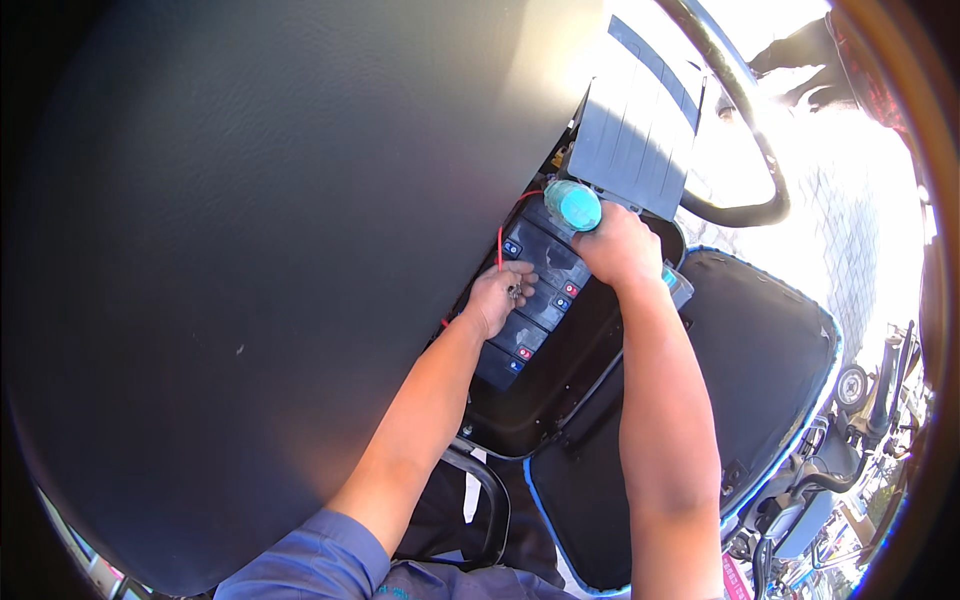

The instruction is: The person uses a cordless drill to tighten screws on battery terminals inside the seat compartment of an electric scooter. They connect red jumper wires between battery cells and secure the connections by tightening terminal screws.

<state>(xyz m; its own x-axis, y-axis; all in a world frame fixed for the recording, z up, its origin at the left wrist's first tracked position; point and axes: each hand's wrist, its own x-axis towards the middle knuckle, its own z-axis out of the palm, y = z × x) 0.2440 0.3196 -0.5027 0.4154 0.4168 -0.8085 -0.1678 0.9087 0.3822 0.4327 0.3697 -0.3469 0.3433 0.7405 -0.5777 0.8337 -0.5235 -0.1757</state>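
My right hand (621,244) grips a teal cordless driver (574,204), its rear end facing up; part of its base (677,286) shows past my wrist. The tool's tip is hidden. Several small metal fasteners (514,290), seemingly bolts or nuts, sit in the curled fingers of my left hand (504,296). Beneath both hands is a row of black batteries (541,304) with red and blue terminal marks. A red wire (500,244) rises beside my left fingers. The batteries lie in a black compartment (559,401) of a vehicle.
A large dark panel (262,225) fills the left side. A grey plastic cover (630,142) stands beyond the compartment, near a curved black rail (750,112). A hinged-open seat (757,352) with blue edging lies right. Another person (817,64) is at upper right; parked vehicles (810,465) stand lower right.
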